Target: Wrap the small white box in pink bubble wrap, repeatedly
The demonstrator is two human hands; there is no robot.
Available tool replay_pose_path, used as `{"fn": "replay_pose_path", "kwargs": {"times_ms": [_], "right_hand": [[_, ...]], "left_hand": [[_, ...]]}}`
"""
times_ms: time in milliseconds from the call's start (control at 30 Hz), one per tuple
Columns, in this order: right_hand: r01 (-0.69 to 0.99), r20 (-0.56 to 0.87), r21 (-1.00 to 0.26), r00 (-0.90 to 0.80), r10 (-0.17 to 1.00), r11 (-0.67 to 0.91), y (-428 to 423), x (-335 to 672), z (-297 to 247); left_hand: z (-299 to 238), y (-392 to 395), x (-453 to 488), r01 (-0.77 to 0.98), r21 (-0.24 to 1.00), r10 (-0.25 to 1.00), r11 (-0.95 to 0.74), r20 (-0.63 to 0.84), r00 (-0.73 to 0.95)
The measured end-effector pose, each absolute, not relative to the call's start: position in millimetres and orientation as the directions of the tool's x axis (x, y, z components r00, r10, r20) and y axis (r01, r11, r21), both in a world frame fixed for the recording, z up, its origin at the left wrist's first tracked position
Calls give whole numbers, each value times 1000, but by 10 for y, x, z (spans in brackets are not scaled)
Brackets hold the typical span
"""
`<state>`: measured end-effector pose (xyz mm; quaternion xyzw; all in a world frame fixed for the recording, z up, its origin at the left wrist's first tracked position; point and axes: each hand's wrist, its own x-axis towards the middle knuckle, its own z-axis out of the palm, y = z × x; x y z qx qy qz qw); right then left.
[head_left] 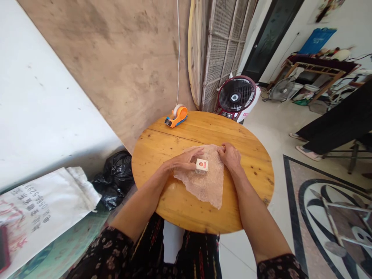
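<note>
On the round wooden table (250, 155) lies a sheet of clear bubble wrap (210, 188) with an uneven lower edge. A small white box (201, 166) with a red print on top rests on the sheet. My left hand (186, 160) is at the box's left side, its thumb and fingers apart; the thumb tip is close against the box, and I cannot tell whether it touches. At the upper right of the sheet, my right hand (230, 155) has its fingers closed on the wrap's edge.
An orange tape dispenser (178, 116) stands at the table's far edge. Beyond the table is a dark red fan (236, 95). Black plastic bags (114, 178) and a white sack (49, 209) lie to the left. At the right, a person's dark-trousered legs (334, 120) show.
</note>
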<state>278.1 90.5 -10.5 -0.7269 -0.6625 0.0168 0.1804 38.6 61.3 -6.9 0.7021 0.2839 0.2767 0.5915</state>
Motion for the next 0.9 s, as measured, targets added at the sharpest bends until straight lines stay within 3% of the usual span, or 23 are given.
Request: {"fn": "replay_pose_path", "kwargs": {"times_ms": [133,467,667,733,833,900], "right_hand": [[955,215,-293,118,969,-51,900,2789,-93],[916,188,-396,154,970,-69,890,2846,-65],[898,450,-433,141,882,77,765,2835,344],[851,440,-480,23,897,214,579,2760,536],[709,328,-552,-299,896,439,222,2607,702],[685,271,-520,-435,859,511,36,2509,686]], "left_hand": [[-11,569,390,-75,994,657,-78,108,746],[-91,611,402,57,990,653,-128,41,756],[-13,563,439,211,943,663,-258,14,749],[-24,567,450,230,919,660,-319,41,750],[-78,599,459,237,888,656,-394,91,749],[-104,622,454,261,869,665,-421,99,740]]}}
